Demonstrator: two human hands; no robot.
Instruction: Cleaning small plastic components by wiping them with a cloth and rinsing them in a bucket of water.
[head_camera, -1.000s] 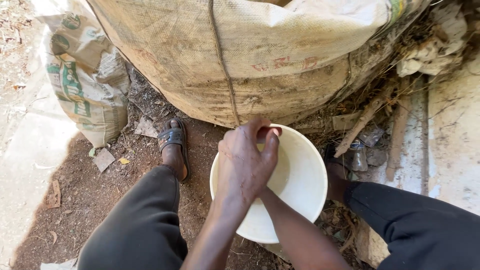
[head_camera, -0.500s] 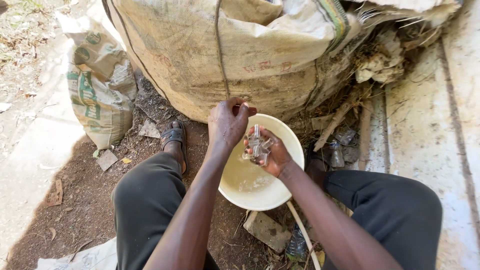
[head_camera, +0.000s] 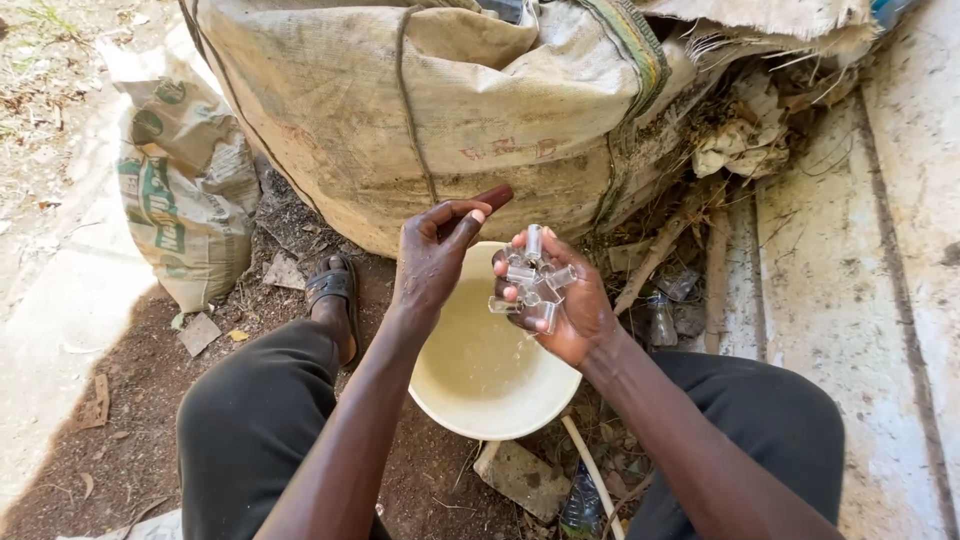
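My right hand cups several small clear glass vials above a cream plastic basin that holds murky water. Drops fall from the vials toward the water. My left hand hovers just left of the vials, over the basin's far rim, and pinches a small dark red-brown cap or stopper between thumb and fingertips. Both forearms reach in over my knees, which are in black trousers.
A huge woven sack fills the ground behind the basin. A smaller printed sack leans at the left. My sandalled foot rests by the basin. Sticks, a clear bottle and litter lie at right, beside a concrete slab.
My right hand has lifted out of the basin with a handful of vials and turned palm up. My left hand rose off the rim with the dark cap in its fingers.
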